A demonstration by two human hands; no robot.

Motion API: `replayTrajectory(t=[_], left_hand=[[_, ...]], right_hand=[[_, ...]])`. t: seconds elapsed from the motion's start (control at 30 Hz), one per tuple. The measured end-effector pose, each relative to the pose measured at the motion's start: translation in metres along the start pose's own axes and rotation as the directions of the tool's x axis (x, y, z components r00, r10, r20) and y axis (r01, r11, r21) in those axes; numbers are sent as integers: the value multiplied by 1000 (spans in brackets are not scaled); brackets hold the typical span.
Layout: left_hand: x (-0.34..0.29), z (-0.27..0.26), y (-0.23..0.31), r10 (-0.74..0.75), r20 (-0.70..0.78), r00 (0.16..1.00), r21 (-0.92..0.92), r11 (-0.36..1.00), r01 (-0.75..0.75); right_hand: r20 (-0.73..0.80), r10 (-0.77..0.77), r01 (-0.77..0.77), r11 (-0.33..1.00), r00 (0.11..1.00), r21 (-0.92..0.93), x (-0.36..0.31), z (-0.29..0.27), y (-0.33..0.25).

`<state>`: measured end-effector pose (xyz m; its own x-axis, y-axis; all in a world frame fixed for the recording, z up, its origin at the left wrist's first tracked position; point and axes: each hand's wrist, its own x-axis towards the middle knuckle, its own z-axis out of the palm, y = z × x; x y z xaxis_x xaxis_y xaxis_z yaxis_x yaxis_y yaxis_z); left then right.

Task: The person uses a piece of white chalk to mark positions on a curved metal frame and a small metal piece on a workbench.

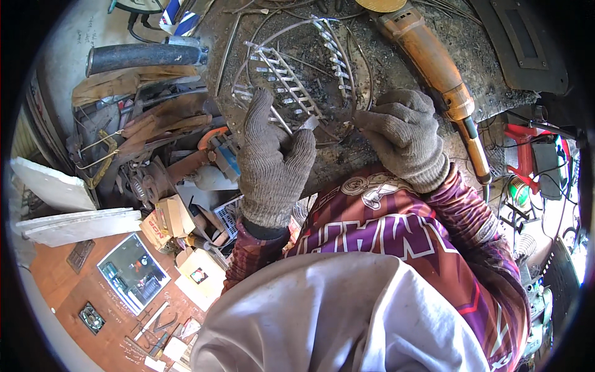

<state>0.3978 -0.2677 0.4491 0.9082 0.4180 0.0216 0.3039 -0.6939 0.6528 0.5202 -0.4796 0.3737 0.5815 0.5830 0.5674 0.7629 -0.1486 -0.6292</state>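
Grey-brown knit gloves [268,199] cover left hand [271,162] and right hand [406,137]; a maroon-purple, white-lettered jersey [455,268] shows partly under pale cloth [334,313].

metal strips [338,64] on workbench [387,71], grinder [432,65] at their right, pipe [145,57] at their left, hands [273,170] before them

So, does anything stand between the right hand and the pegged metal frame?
Only a thin curved rod, lying just right of the metal frame, seems to come between it and the right hand; it looks low, hardly an obstacle. The orange grinder lies farther right, off that path.
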Motion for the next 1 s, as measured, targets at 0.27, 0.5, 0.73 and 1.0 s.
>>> replayTrajectory(t=[0.27, 0.5, 0.73, 1.0], left_hand=[[5, 2, 4, 56, -33, 998, -30, 998, -57], [3, 2, -1, 66, 115, 991, -97, 994, -55], [4, 7, 2, 107, -65, 992, 25, 994, -105], [4, 5, 1, 115, -75, 991, 112, 988, -106]], right_hand=[[7, 8, -8, 1000, 1000, 11, 1, 1, 0], [20, -12, 11, 1000, 1000, 21, 3, 9, 2], [12, -123, 124, 992, 992, -15, 11, 27, 4], [12, -196, 197, 979, 980, -57, 19, 33, 6]])
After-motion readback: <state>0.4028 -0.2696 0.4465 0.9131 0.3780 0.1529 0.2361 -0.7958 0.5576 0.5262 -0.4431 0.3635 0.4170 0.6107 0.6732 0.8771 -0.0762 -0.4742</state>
